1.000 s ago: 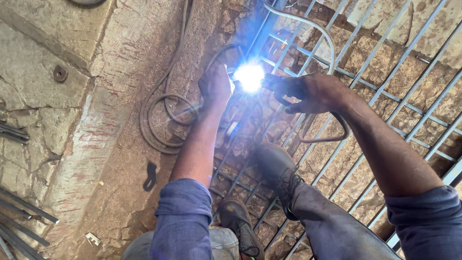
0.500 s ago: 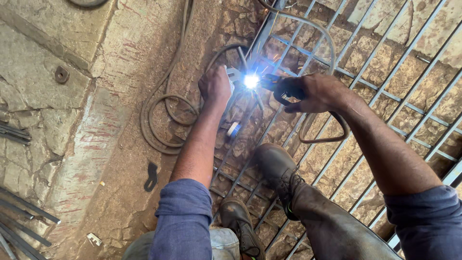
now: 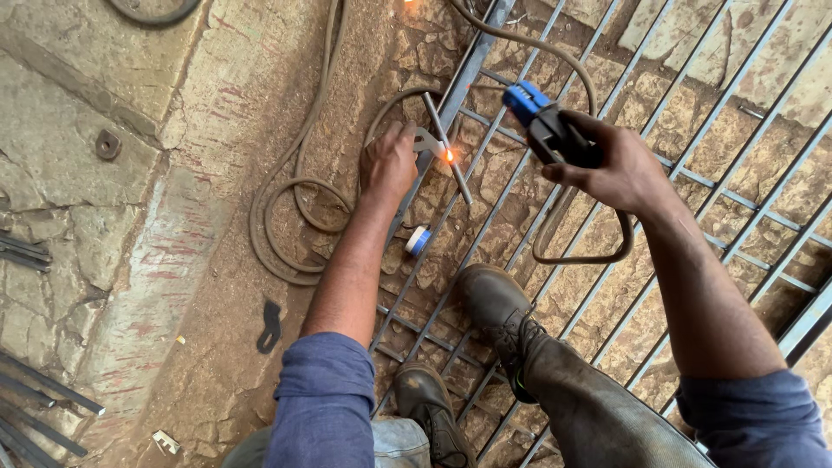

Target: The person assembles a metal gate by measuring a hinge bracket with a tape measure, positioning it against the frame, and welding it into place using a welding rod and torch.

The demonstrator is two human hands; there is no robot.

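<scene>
Two hands work: left hand fingers pinch a metal piece; right hand fingers clench electrode holder.

Counts on the workshop floor

Two hands, two boots, one blue-tipped electrode holder, one metal grille, one coiled cable, one tape roll.

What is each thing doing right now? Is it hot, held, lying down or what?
Left hand: pressing a small metal piece onto the grille.
Right hand: shut on the electrode holder, lifted off the joint.
Weld spot: glowing orange.
Metal rod: lying slanted across the bars.
Metal grille: flat on the ground, a boot standing on it.
Cable: looped on the ground.
Tape roll: lying between bars.
</scene>
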